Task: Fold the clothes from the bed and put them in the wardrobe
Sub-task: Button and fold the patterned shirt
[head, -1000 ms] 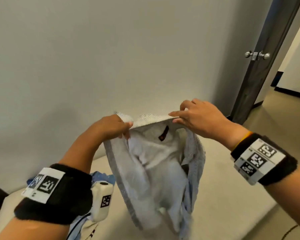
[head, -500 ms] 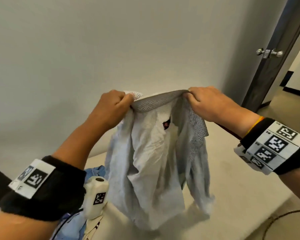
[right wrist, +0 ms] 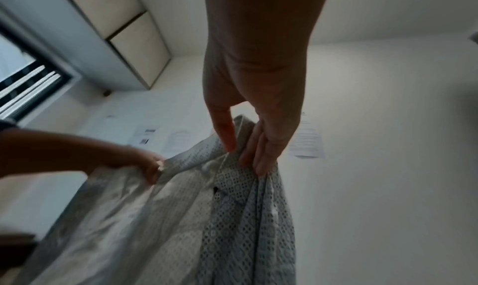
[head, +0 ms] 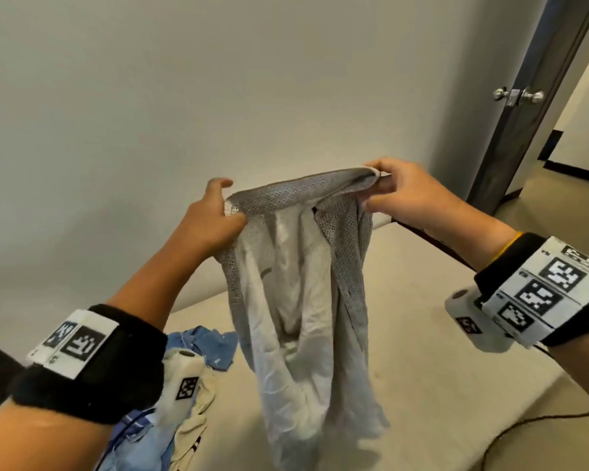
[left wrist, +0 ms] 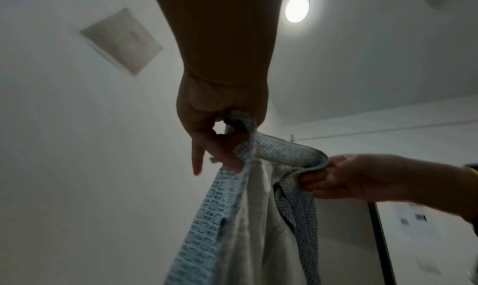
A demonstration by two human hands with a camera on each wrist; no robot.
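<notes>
A pale grey garment (head: 300, 300) with a lacy patterned outer layer and plain white lining hangs in the air above the bed (head: 439, 385). My left hand (head: 215, 215) pinches its top edge at the left, index finger lifted off. My right hand (head: 398, 195) pinches the same edge at the right between thumb and fingers. The left wrist view shows the garment (left wrist: 245, 217) pinched by my left hand (left wrist: 227, 146). In the right wrist view my right hand (right wrist: 245, 150) holds the lacy cloth (right wrist: 232, 217). The hem dangles just over the mattress.
A heap of blue and cream clothes (head: 198, 375) lies on the bed at lower left. A plain wall stands behind. A dark door (head: 524, 96) with a round knob is open at the right, and a black cable (head: 541, 426) trails on the floor.
Both hands have drawn apart along the top edge, stretching it wider. The garment hangs longer and straighter, and my left index finger has lifted off the cloth.
</notes>
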